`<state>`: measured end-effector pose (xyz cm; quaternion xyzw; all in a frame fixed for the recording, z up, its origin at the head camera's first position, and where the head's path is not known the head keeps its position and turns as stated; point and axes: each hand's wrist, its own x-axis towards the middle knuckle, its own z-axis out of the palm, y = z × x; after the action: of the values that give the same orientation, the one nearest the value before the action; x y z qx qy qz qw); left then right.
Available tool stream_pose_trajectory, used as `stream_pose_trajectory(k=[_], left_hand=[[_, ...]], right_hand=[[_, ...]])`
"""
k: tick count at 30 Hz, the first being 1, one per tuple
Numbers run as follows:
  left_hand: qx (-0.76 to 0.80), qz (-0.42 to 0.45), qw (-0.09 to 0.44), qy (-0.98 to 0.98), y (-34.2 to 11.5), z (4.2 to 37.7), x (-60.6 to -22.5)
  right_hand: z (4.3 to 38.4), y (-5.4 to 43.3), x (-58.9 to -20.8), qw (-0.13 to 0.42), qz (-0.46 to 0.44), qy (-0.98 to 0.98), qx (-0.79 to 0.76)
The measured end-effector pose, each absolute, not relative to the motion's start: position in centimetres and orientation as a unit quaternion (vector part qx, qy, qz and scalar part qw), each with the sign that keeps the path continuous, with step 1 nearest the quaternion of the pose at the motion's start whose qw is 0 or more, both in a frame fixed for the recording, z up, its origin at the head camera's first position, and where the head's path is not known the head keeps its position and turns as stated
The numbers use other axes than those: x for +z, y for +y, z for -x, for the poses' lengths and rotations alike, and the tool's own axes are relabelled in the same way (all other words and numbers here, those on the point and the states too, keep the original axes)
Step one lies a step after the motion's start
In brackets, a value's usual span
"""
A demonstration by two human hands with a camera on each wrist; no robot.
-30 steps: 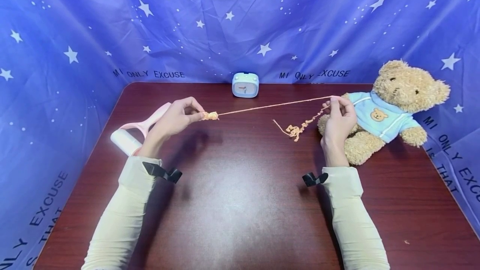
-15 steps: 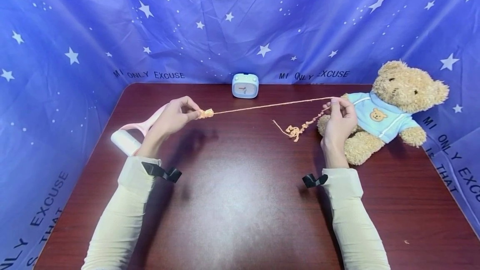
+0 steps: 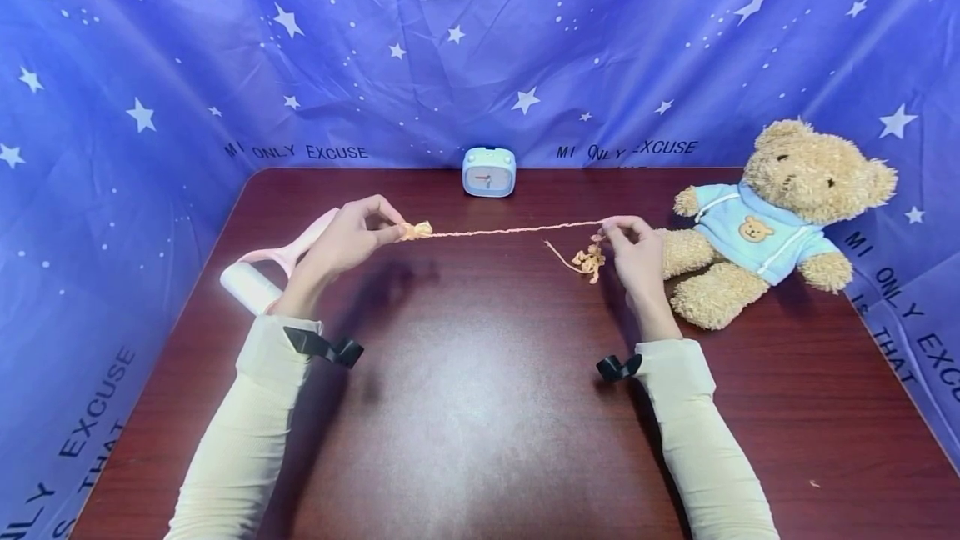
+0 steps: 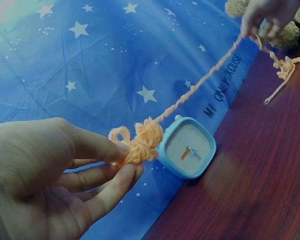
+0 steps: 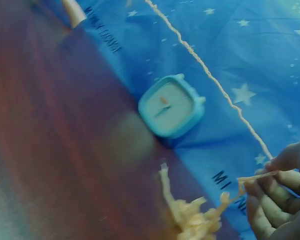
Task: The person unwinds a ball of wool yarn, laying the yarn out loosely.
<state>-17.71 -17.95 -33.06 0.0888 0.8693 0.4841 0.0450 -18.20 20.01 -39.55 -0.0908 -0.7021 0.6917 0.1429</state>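
Note:
My left hand (image 3: 352, 232) pinches a small bunched knot of peach yarn (image 4: 140, 145) between thumb and fingers, with a loop sticking out of it. From that bunch a strand of yarn (image 3: 517, 229) stretches across above the table to my right hand (image 3: 637, 257), which pinches it between thumb and fingertips. Below the right fingertips the loose end hangs down as a crinkled clump (image 3: 590, 260) with a short straight tail. In the right wrist view, the strand (image 5: 210, 75) looks wavy, and the clump (image 5: 197, 220) is partly cut off by the lower edge.
A light blue alarm clock (image 3: 489, 172) stands at the table's back edge. To the right sits a teddy bear (image 3: 772, 223) in a blue shirt, close to my right hand. A lint roller (image 3: 251, 285) with a pink handle lies behind my left wrist. Starry blue cloth (image 3: 450, 90) surrounds the table.
My right hand has moved left and slightly down, away from the bear, so the span between the hands is shorter. The strand has gone from straight to slightly wavy. My left hand has barely shifted.

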Motion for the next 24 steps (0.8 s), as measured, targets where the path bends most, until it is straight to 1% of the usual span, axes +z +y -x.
stream_pose_trajectory(k=[5, 9, 17, 24], left_hand=[[0.493, -0.113, 0.054, 0.861, -17.7, 17.7, -33.1], [0.487, -0.122, 0.059, 0.863, -17.8, 17.8, -33.1], [0.5, -0.124, 0.062, 0.855, -17.5, 17.7, -32.9], [0.497, -0.133, 0.069, 0.855, -17.1, 17.5, -32.6]], right_hand=[[18.0, 19.6, -41.3, 0.063, 0.091, -0.763, 0.636], [17.9, 19.3, -42.0, 0.032, 0.089, -0.784, 0.613], [17.8, 18.2, -41.4, 0.049, 0.069, -0.778, 0.623], [17.4, 15.4, -40.0, 0.053, 0.008, -0.788, 0.614]])
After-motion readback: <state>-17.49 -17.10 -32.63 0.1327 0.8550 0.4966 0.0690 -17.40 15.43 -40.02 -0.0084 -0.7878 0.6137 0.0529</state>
